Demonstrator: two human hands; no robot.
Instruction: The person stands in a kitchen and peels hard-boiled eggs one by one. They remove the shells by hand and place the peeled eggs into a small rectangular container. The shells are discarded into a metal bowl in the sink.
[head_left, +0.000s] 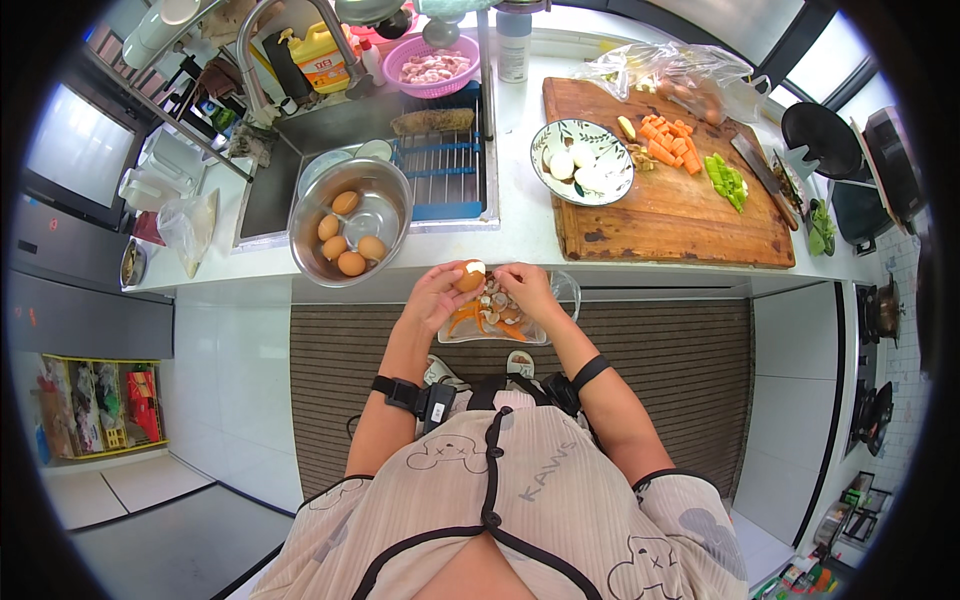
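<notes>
My left hand (433, 295) holds a brown egg (469, 280) just off the counter's front edge. Part of its shell is off, and white shows at the top. My right hand (531, 288) is close beside it with thumb and fingertips together; whether a bit of shell is between them is too small to tell. Below both hands is a clear-lined waste bin (469, 330) with eggshells and orange peelings in it. Several unpeeled brown eggs (352, 262) lie in a steel bowl (306, 251) to the left. Peeled eggs (583, 156) sit in a leaf-patterned bowl (551, 191) at the right.
The steel bowl overhangs the counter edge by the sink (259, 202). A wooden cutting board (637, 236) bears diced carrot (671, 146), chopped green vegetable (725, 182) and a kitchen knife (765, 180). Behind the sink, a pink basket (431, 88) holds raw meat.
</notes>
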